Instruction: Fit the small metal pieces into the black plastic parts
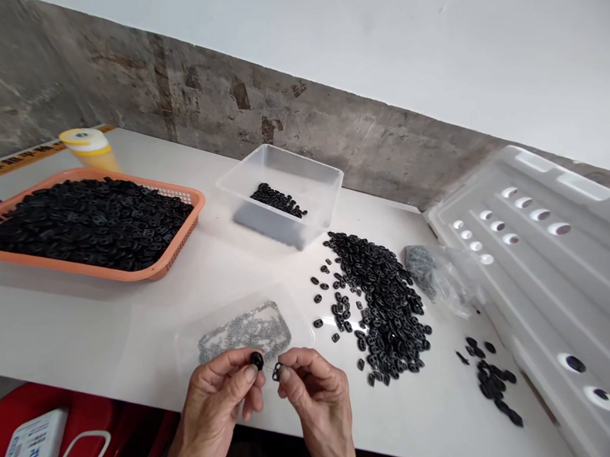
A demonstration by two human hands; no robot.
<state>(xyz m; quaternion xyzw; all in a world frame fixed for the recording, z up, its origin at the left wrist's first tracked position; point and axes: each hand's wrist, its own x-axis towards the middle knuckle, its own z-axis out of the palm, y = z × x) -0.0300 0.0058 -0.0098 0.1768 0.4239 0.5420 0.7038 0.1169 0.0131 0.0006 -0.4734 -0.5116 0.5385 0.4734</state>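
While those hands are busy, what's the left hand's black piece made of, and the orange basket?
Black piece: plastic or rubber maybe, smooth and slightly shiny, too small to tell which. Orange basket: probably plastic, softly shiny, from its molded-looking mesh sides.

Round blk piece (257, 360) looks like smooth, glossy plastic, small blk clip (277, 372) prob. plastic too, tho too tiny to be sure; pins (246, 330) are dull grey metal in a smooth, see-thru plastic tray (299, 322). Loose ovals (387, 299) are semi-gloss blk plastic, basket (159, 267) matt orange plastic w/ mesh sides, tub (269, 223) smooth translucent plastic, bag (451, 280) thin, crinkly clear film. Panel (547, 300) is satin white plastic, tabletop (113, 335) smooth w/ slight sheen, lower wall (331, 131) rough, stained concrete.
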